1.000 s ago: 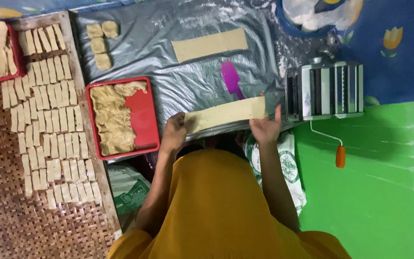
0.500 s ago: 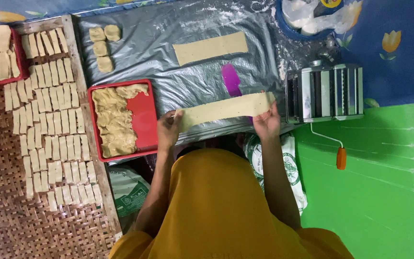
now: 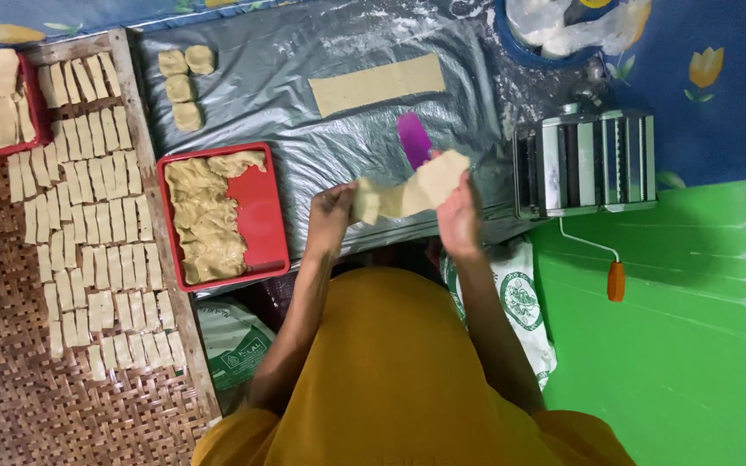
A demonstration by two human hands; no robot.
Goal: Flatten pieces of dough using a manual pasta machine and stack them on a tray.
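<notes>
1. Now the left hand [image 3: 331, 210] is closed in a pinch on the left end of a dough strip [image 3: 407, 193], fingers curled around the folded edge.
2. Likewise, the right hand [image 3: 459, 217] grips the right end of the same strip, thumb and fingers closed on it, and this end stands a little higher than the left one.
3. The dough strip is lifted above the grey plastic sheet [image 3: 304, 78], between the 2 hands, and it is bunched into folds, not flat.
4. Its long axis runs from left to right, rising slightly toward the right, and the right end points to the pasta machine [image 3: 584, 161].
5. A purple scraper [image 3: 413, 139] lies on the sheet just behind the strip; I cannot tell if they touch.
6. Another flat dough strip [image 3: 377, 84] lies farther away on the sheet, its long axis also left to right.
7. A red tray [image 3: 262, 216] with dough scraps is just left of the left hand.
8. 3 small dough blocks [image 3: 185, 86] sit near the far left corner of the sheet.
9. Many cut dough pieces [image 3: 88, 216] lie in rows on a woven mat [image 3: 10, 380] at the left.
</notes>
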